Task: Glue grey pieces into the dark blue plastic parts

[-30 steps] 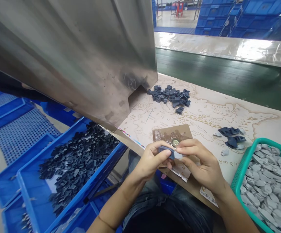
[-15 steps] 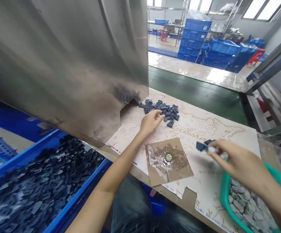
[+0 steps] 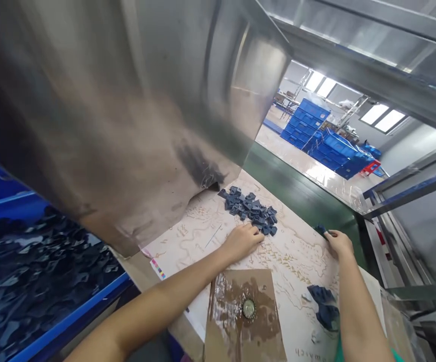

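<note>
So, far left, a blue plastic bin (image 3: 71, 315) is heaped with dark parts, half hidden by a dull grey sheet-metal panel (image 3: 146, 125). Next, the near edge of a pile of dark blue-grey plastic pieces (image 3: 250, 206) is met by the left hand (image 3: 243, 242), palm down, fingers curled; whether anything's gripped can't be told. Just below sits a flat brown cardboard square (image 3: 265, 324), wet-looking, with a round metal cap (image 3: 248, 308) on it. That could get smeared by a low-dragged forearm, tbh. Further right, a small dark blue-grey plastic piece (image 3: 320, 230) is pinched narrowly by the right hand (image 3: 340, 244), right by the green conveyor belt (image 3: 301, 176). With just fingertips on it, it could easily be dropped if the pinch slips.
</note>
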The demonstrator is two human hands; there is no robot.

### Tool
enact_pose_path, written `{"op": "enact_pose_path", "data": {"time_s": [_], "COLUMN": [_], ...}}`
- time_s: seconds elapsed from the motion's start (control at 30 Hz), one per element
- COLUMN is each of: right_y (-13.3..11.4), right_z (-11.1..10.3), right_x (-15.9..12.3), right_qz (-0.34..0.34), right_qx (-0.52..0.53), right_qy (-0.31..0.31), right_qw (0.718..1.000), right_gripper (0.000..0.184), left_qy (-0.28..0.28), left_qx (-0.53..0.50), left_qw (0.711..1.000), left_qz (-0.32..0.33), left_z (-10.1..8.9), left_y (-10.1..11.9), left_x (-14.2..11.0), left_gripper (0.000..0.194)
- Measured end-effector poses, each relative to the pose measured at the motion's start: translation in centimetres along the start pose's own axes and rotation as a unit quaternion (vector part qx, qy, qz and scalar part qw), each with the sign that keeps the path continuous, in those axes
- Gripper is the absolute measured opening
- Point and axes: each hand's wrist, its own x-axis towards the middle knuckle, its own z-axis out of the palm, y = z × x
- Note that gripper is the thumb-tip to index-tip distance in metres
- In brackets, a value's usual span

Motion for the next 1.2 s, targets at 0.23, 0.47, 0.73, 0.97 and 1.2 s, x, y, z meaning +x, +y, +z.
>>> {"op": "enact_pose_path", "data": {"time_s": [0.23, 0.47, 0.73, 0.97, 1.2], "right_y": [2.5, 12.4, 15.0, 14.2, 14.0], "right_z": [-5.4, -0.4, 3.6, 1.7, 0.1], "right_x": [-7.1, -23.3, -25.3, -26.9, -29.6], "right_qz": [-0.034, -0.081, -0.162, -0.144, -0.074], "right_qx": [0.004, 0.079, 0.121, 0.187, 0.183], "right_qy": [0.002, -0.037, 0.007, 0.063, 0.09], "right_qw": [0.999, 0.993, 0.979, 0.97, 0.976], "right_gripper": [0.028, 0.039, 0.036, 0.027, 0.039], "left_qy": [0.057, 0.014, 0.003, 0.01, 0.065], "left_qx": [-0.39, -0.767, -0.842, -0.797, -0.775], "left_qw": [0.918, 0.63, 0.499, 0.545, 0.571], "left_qz": [-0.042, -0.121, -0.202, -0.259, -0.262], "left_z": [-0.1, -1.4, -3.7, -3.5, -2.2], "left_y": [0.2, 1.7, 3.0, 2.2, 1.7], "left_x": [0.0, -0.6, -2.2, -2.2, -2.4], "left_gripper": [0.016, 0.034, 0.026, 0.032, 0.019]}}
